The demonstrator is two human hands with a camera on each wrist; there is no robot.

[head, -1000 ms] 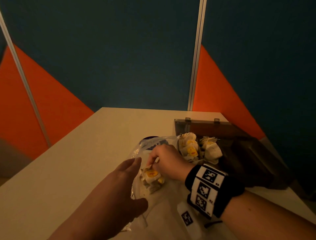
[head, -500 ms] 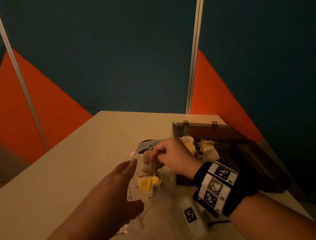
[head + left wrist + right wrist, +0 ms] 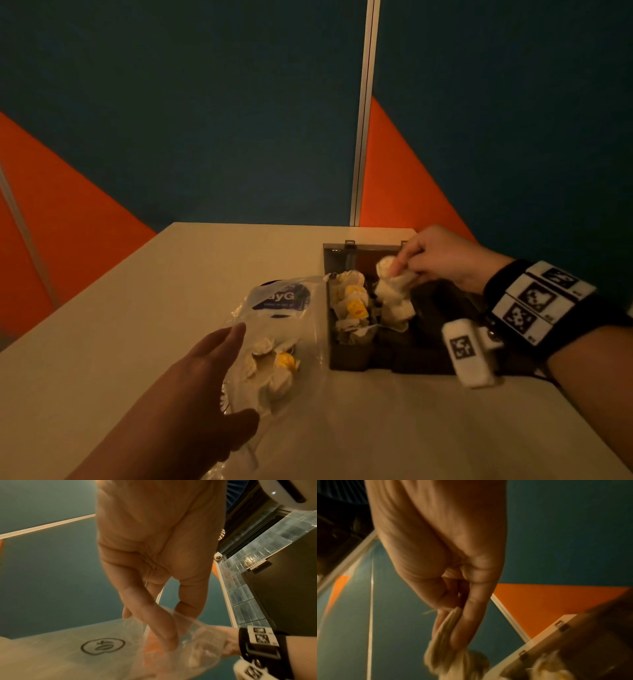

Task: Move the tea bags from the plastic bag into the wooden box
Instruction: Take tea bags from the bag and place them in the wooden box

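A clear plastic bag (image 3: 284, 322) with a dark blue label lies on the table, a few white tea bags (image 3: 274, 366) with yellow tags still inside it. My left hand (image 3: 236, 373) holds the bag's near edge, fingers straight; in the left wrist view the plastic bag (image 3: 192, 639) drapes over the fingers. The dark wooden box (image 3: 349, 353) stands open to the right with several tea bags (image 3: 352, 301) in its left compartments. My right hand (image 3: 407, 263) hovers over the box's far side, pinching a bunch of white tea bags (image 3: 394, 291); the right wrist view shows those tea bags (image 3: 447, 627) between finger and thumb.
The beige table (image 3: 154, 308) ends at a blue and orange partition wall (image 3: 205, 120) with a pale vertical strip (image 3: 364, 113). The box's lid (image 3: 370, 248) stands up at the back. A marker band and a white tagged block (image 3: 469, 356) sit on my right wrist.
My right hand has lifted a bunch of tea bags out of the plastic bag and carried them right, over the far side of the box. The left hand stayed on the bag.
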